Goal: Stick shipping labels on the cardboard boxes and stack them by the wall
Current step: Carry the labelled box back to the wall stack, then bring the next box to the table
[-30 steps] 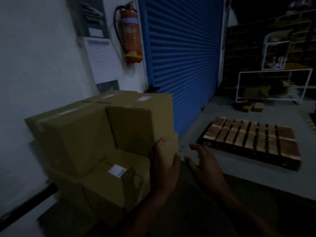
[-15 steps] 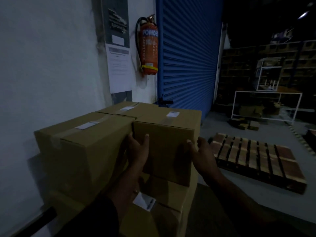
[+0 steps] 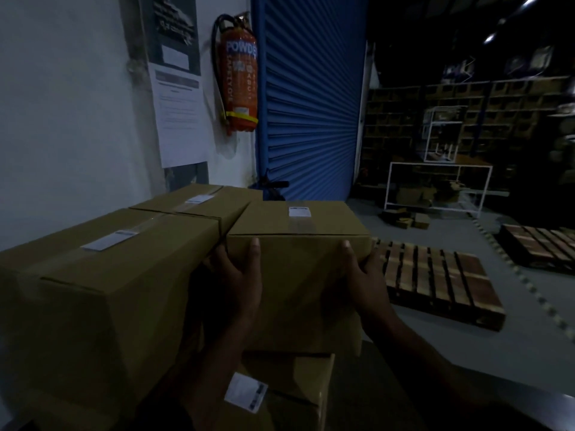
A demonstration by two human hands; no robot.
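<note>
A labelled cardboard box (image 3: pixel 298 227) sits on top of the stack by the white wall (image 3: pixel 62 104), with a white shipping label (image 3: pixel 299 212) on its top. My left hand (image 3: pixel 239 281) clasps its near left corner, thumb up on the front face. My right hand (image 3: pixel 365 275) clasps the near right corner the same way. A larger labelled box (image 3: pixel 109 290) stands to its left and another (image 3: pixel 202 202) lies behind. Under the held box is a lower box (image 3: pixel 295 396) with its own label (image 3: pixel 245 391).
A red fire extinguisher (image 3: pixel 239 76) and a paper notice (image 3: pixel 180 119) hang on the wall. A blue roller shutter (image 3: pixel 311 104) is behind the stack. Two wooden pallets (image 3: pixel 435 281) (image 3: pixel 538 247) lie on the grey floor to the right. A white frame rack (image 3: pixel 435 188) and dark shelves stand beyond.
Both hands have risen from beside the stack to the top box's near corners and taken hold of it. The view has moved closer and higher.
</note>
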